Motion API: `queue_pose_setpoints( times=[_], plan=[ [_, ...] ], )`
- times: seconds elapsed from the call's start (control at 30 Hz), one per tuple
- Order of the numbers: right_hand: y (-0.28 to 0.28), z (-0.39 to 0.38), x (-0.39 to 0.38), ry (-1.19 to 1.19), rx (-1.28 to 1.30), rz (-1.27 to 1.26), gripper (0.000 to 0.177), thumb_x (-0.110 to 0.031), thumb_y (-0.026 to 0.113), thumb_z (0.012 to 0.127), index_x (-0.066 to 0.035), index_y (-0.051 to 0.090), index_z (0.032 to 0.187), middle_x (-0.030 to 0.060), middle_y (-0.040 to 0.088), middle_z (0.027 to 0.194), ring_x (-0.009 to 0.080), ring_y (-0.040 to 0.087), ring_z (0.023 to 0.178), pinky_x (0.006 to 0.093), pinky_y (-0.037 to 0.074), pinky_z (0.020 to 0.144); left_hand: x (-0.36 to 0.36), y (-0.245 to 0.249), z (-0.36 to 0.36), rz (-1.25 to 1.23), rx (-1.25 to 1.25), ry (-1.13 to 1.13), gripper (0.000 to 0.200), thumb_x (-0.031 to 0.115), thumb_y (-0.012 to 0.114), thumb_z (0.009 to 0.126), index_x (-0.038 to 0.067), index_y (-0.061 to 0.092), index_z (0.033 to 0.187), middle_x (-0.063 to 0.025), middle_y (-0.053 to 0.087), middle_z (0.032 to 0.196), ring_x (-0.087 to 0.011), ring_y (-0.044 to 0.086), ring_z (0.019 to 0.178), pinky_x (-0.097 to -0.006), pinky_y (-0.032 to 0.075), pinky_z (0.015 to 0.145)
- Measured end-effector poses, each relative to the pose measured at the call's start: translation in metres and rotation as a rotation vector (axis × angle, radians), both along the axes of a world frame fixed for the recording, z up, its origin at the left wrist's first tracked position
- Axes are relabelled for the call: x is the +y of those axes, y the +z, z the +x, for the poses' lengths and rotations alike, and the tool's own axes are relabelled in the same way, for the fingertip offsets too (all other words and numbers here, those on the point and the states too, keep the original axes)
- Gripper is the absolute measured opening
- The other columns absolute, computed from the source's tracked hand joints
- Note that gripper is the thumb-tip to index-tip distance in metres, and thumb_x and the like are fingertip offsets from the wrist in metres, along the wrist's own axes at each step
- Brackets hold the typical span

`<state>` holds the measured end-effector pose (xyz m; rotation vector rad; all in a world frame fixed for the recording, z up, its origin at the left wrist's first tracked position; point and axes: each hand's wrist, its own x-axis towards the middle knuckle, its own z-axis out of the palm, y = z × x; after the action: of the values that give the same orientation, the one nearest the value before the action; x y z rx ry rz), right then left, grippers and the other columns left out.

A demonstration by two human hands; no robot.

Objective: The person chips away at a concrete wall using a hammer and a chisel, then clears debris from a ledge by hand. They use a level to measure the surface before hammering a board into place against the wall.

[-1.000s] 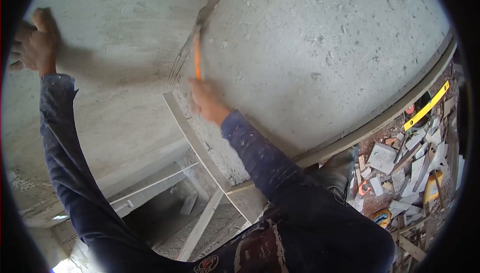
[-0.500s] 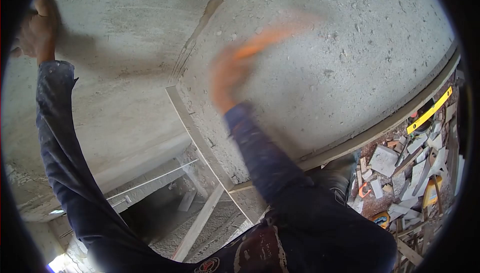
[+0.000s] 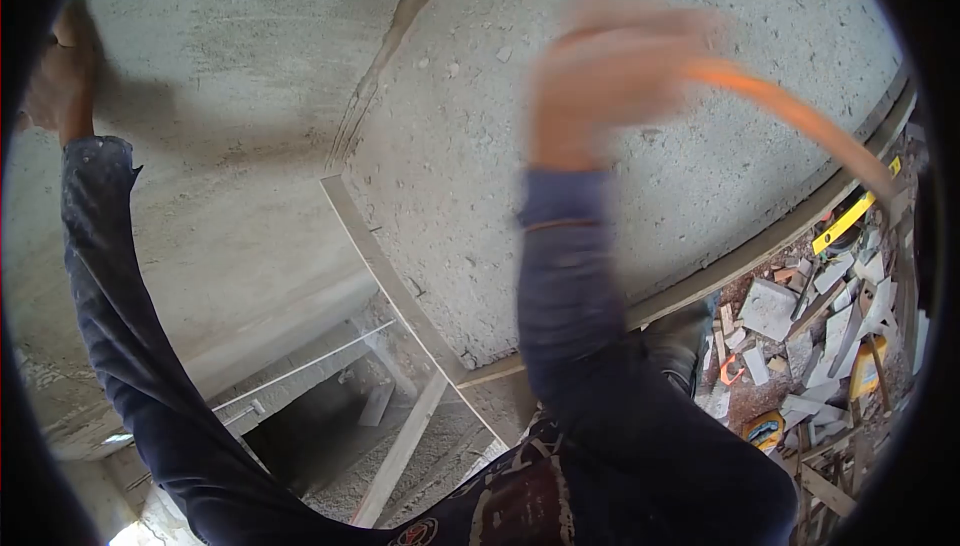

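At the upper left, my left hand point(image 3: 60, 81) is up against the plastered concrete surface point(image 3: 240, 66). Its fingers look curled, and what they hold, if anything, is lost at the dark edge of the view. My right hand point(image 3: 620, 66), smeared by motion, is closed around an orange-handled tool point(image 3: 790, 111) in front of the rough, pitted concrete point(image 3: 470, 156). From the hand, the tool slants down and right, its blurred far end overlapping the edge near the yellow level. The shape of that end cannot be made out.
A wooden strip point(image 3: 700, 288) borders the concrete's curved lower edge. Below right lie broken tile pieces point(image 3: 768, 308), a yellow level point(image 3: 843, 221) and scrap wood. A wooden brace point(image 3: 400, 451) stands beside a dark opening point(image 3: 318, 426) at the lower middle.
My right hand has swung right with the orange tool, whose far end now reaches the concrete's right edge. My left hand has shifted slightly down and left in view.
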<state>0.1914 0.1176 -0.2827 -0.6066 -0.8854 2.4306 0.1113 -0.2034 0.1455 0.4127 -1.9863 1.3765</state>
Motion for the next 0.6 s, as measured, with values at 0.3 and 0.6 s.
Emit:
queue_pose_setpoints(
  times=[0.3,0.6],
  plan=[
    [0.058,0.047,0.013,0.979,-0.322,-0.667,0.022,-0.029,0.057,0.099,-0.014,0.052,0.083,-0.0064,0.039,0.06,0.0091,0.038,0.044,0.0254,0.031,0.039,0.069,-0.049,0.013,-0.085,0.098,-0.665,0.103,0.086,0.031,0.081,0.009,0.039,0.15,-0.0263,0.031,0.155,-0.0442,0.025,0.144,-0.0585,0.027,0.11],
    [-0.005,0.061,-0.129,0.227,-0.627,0.46,0.059,-0.036,0.053,0.1,0.001,0.038,0.143,0.0186,0.052,0.135,0.0268,0.048,0.128,0.0395,0.037,0.112,0.043,-0.04,0.004,-0.139,0.129,-0.72,0.088,0.083,0.03,0.084,0.019,0.055,0.141,-0.0181,0.053,0.143,-0.0449,0.039,0.137,-0.0669,0.028,0.106]
  ],
)
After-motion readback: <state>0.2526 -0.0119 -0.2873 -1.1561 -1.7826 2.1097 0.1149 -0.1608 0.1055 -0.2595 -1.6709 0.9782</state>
